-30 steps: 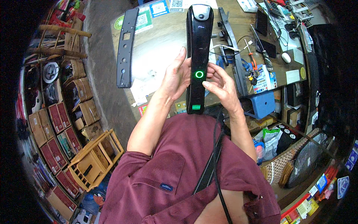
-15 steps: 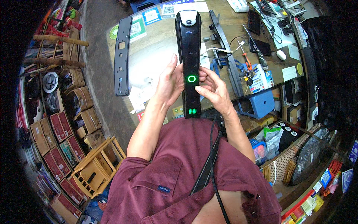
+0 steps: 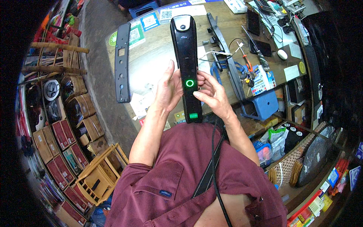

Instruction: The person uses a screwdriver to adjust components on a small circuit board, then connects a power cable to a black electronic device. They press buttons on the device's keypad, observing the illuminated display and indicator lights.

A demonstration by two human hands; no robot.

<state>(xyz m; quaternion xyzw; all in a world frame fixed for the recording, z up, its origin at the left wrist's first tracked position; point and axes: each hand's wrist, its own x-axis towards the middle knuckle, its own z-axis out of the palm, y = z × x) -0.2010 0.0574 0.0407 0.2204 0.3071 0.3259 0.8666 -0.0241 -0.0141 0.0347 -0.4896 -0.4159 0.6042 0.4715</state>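
The long black device extends over the counter's near edge. The left hand and right hand grasp its opposite sides, apparently to steady it while leaving the lit ring exposed.

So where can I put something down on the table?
Table wood below the blue-edged card, between the perforated black plate and black smart-lock panel; also between the long dark bar and upper phone. Crowded: around the orange-handled screwdriver.
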